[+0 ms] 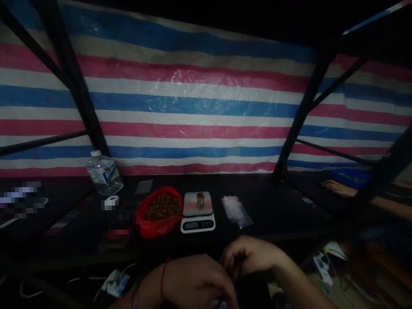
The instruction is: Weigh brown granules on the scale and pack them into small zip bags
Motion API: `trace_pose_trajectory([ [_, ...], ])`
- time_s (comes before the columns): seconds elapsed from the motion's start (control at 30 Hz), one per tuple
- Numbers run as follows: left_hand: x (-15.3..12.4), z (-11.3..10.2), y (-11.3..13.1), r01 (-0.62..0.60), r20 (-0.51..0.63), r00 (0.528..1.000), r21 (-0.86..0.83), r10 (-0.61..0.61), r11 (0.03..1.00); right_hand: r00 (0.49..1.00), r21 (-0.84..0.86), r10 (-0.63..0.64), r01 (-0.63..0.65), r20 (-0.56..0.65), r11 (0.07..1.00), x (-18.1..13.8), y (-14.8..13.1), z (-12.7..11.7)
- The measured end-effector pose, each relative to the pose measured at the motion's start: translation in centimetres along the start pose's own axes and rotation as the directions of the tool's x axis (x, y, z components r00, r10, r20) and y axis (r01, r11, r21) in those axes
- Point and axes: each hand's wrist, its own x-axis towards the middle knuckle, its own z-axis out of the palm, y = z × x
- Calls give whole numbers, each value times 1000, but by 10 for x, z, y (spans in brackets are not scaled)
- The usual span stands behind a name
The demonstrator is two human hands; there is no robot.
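My left hand (pixel 196 281) and my right hand (pixel 249 255) meet low in the view, below the table's front edge. Both have curled fingers pinched together around something small and dark that I cannot make out. A red cord circles my left wrist. On the dark table (pixel 273 206) ahead stands a small white digital scale (pixel 197 212) with a little metal cup (pixel 200 198) on its plate. Left of the scale lies an open red plastic bag (pixel 156 213) filled with brown bits. A stack of small clear plastic bags (pixel 236 210) lies to the right of the scale.
A water bottle (pixel 103 172) stands at the table's back left. A striped red, white and blue tarp (pixel 193 107) hangs behind black frame bars. Another person's hand (pixel 337 187) rests on a neighbouring table at the right. A power strip (pixel 116 282) and cables lie below.
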Motion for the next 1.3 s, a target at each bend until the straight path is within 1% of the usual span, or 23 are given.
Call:
trace_pose_trajectory([
  [0.03, -16, 2, -9, 79, 27, 997, -21, -79, 997, 999, -44, 33, -32, 26, 999, 6, 12, 3],
  [0.07, -31, 3, -17, 161, 29, 987, -39, -160, 986, 997, -103, 54, -48, 61, 994, 11, 21, 5],
  [0.13, -54, -1, -27, 331, 31, 944, -78, -330, 940, 990, -216, 81, -54, 117, 975, 18, 33, 7],
  [0.17, -61, -5, -29, 398, -8, 917, -61, -400, 915, 988, -250, 90, -56, 127, 966, 21, 36, 6],
  [0.2, -66, -12, -30, 456, -46, 888, -29, -457, 890, 991, -272, 94, -64, 99, 960, 26, 37, 3],
  [0.23, -68, -20, -31, 501, -96, 861, 5, -499, 865, 996, -282, 84, -73, 27, 957, 32, 36, -2],
  [0.27, -67, -30, -32, 534, -157, 838, 36, -523, 845, 995, -283, 60, -79, -77, 956, 40, 34, -10],
  [0.3, -65, -40, -33, 552, -224, 819, 54, -529, 832, 975, -295, 10, -77, -223, 953, 49, 32, -21],
  [0.33, -61, -50, -36, 564, -304, 801, 91, -517, 821, 923, -303, -59, -64, -380, 951, 59, 30, -33],
  [0.37, -56, -60, -41, 575, -394, 778, 132, -490, 808, 845, -301, -116, -56, -522, 952, 71, 28, -46],
  [0.4, -52, -70, -47, 593, -479, 746, 160, -463, 790, 764, -311, -158, -59, -626, 949, 83, 27, -58],
  [0.43, -47, -78, -56, 613, -544, 712, 176, -443, 770, 718, -339, -191, -66, -669, 939, 95, 27, -70],
  [0.47, -42, -85, -67, 637, -605, 674, 183, -424, 749, 690, -363, -214, -76, -691, 929, 108, 27, -81],
  [0.53, -33, -94, -93, 704, -702, 580, 175, -414, 688, 686, -384, -209, -111, -697, 917, 130, 31, -95],
  [0.6, -25, -96, -121, 758, -719, 535, 175, -445, 629, 699, -406, -200, -141, -686, 903, 148, 36, -100],
  [0.7, -14, -93, -152, 775, -696, 533, 172, -481, 608, 710, -428, -201, -155, -675, 890, 164, 43, -97],
  [0.77, -9, -90, -161, 770, -677, 542, 164, -498, 616, 695, -438, -223, -146, -683, 887, 167, 44, -92],
  [0.87, -7, -85, -162, 757, -669, 550, 144, -500, 638, 660, -434, -254, -121, -707, 893, 165, 42, -83],
  [0.97, -11, -80, -158, 744, -686, 552, 148, -474, 652, 646, -407, -265, -78, -716, 910, 161, 39, -73],
  [1.07, -17, -74, -156, 757, -705, 537, 161, -463, 633, 629, -394, -275, -55, -727, 917, 159, 36, -62],
  [1.23, -25, -62, -157, 778, -714, 526, 184, -462, 600, 629, -366, -262, -38, -732, 930, 157, 34, -49],
  [1.3, -28, -58, -160, 785, -723, 517, 187, -458, 591, 637, -374, -269, -33, -723, 927, 156, 33, -46],
])
